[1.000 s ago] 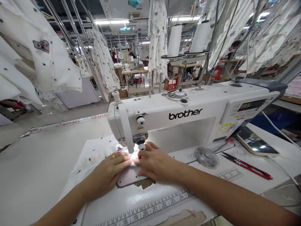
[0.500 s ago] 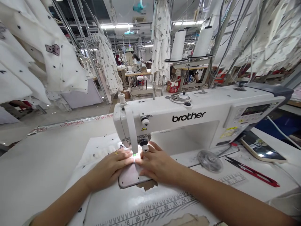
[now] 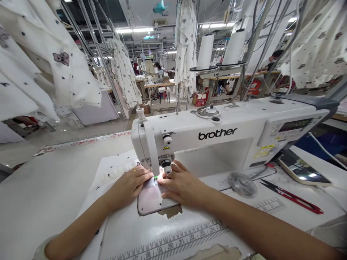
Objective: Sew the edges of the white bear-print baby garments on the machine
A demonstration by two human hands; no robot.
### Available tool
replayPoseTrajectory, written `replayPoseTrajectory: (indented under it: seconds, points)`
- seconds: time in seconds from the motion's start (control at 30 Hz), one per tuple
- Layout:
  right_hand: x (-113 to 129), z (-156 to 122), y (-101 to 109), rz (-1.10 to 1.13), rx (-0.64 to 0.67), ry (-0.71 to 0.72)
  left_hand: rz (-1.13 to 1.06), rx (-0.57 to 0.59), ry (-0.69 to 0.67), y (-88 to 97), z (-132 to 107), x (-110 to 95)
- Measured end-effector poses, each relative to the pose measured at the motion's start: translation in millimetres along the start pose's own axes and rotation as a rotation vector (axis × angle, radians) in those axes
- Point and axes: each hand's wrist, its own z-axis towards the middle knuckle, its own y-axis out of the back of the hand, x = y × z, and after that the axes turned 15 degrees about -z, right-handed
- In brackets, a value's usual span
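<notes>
A white Brother sewing machine (image 3: 217, 133) stands on the white table (image 3: 40, 195). My left hand (image 3: 129, 186), with a ring on one finger, lies flat on white dotted fabric (image 3: 114, 169) just left of the lit needle (image 3: 156, 177). On the needle's right my right hand (image 3: 182, 185) presses down beside the presser foot, fingertips near the left hand's. Both hands rest over the metal needle plate (image 3: 151, 200). What lies directly under the fingers is hidden.
Red-handled thread snips (image 3: 294, 196), a clear round disc (image 3: 242, 184) and a phone (image 3: 303, 172) lie right of the machine. A printed ruler (image 3: 173, 243) runs along the table's front. Two thread cones (image 3: 219, 48) stand behind; dotted garments (image 3: 62, 68) hang overhead.
Both hands have slid slightly away from me toward the needle, exposing more of the metal plate. The camera view shifted a little.
</notes>
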Motion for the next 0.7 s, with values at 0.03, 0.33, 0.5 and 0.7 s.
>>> replayPoseTrajectory:
  seconds: [0.03,0.33,0.5,0.7]
  points:
    - [0,0,0,0.006,-0.002,-0.001,0.005,0.001,0.001,-0.2,0,0]
    - [-2,1,3,0.045,0.005,0.000,0.005,0.021,0.010,0.6,0,0]
    - [-2,2,4,0.056,0.002,-0.005,-0.034,0.032,0.062,-0.6,-1,3]
    - [-5,4,1,0.112,-0.062,-0.003,-0.012,-0.007,0.267,20.9,-10,51]
